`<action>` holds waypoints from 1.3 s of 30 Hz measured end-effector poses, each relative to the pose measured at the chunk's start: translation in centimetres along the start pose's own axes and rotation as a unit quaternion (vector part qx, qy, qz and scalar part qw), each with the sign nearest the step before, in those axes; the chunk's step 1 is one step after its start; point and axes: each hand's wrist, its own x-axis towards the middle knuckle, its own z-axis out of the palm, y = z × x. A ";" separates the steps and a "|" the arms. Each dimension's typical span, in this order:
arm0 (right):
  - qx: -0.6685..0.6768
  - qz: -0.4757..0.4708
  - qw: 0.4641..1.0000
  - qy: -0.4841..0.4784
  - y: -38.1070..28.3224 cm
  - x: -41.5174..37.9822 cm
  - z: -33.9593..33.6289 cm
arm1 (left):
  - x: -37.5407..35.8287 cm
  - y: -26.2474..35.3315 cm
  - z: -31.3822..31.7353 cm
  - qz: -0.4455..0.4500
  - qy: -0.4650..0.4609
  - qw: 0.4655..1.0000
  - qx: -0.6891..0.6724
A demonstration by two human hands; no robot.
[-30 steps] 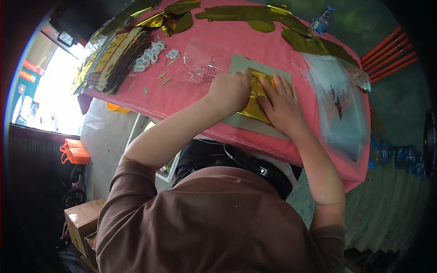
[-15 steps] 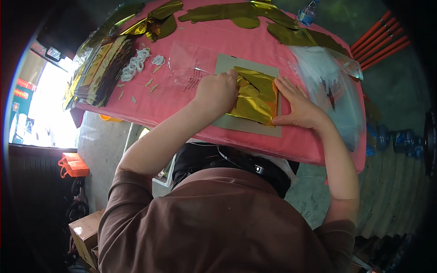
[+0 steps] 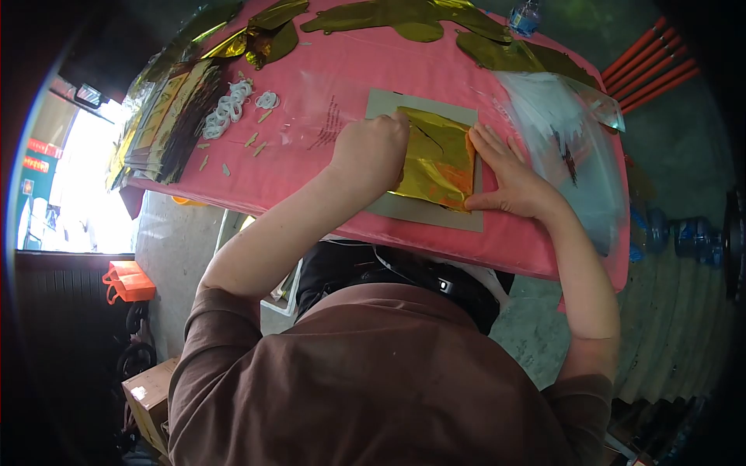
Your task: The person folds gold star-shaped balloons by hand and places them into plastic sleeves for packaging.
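A folded gold foil sheet (image 3: 439,159) lies on a grey-brown card (image 3: 427,213) near the front of the pink table. My left hand (image 3: 373,151) is closed in a fist at the foil's left edge, and whatever its fingers may hold is hidden. At the foil's right edge rests my right hand (image 3: 509,175), thumb and fingers spread, fingertips touching the foil. A clear printed plastic bag (image 3: 322,120) lies left of the card.
Plastic bags (image 3: 571,147) cover the table's right side. White bands (image 3: 229,109) and stacked printed packets (image 3: 175,116) sit at left. More gold foil pieces (image 3: 396,17) line the far edge, near a bottle (image 3: 524,19). Red poles (image 3: 653,66) stand beyond at right.
The foil's wrinkled surface looks flatter and smoother between my hands. Both hands have barely moved. The whole view has shifted slightly.
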 end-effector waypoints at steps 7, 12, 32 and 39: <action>0.002 -0.004 1.000 0.006 0.1 0.1 0.2 | -0.2 -0.1 0.7 -0.001 0.014 1.000 0.022; -0.004 -0.004 1.000 0.010 -0.3 0.5 0.5 | 0.0 -0.5 0.9 0.003 0.023 1.000 0.005; -0.029 -0.016 0.999 0.019 -1.6 1.2 1.3 | -1.3 -2.7 -0.2 -0.039 0.001 0.996 -0.082; -0.043 -0.024 0.998 0.030 -1.2 1.4 1.5 | -4.3 -4.9 -2.7 -0.010 0.009 0.989 -0.144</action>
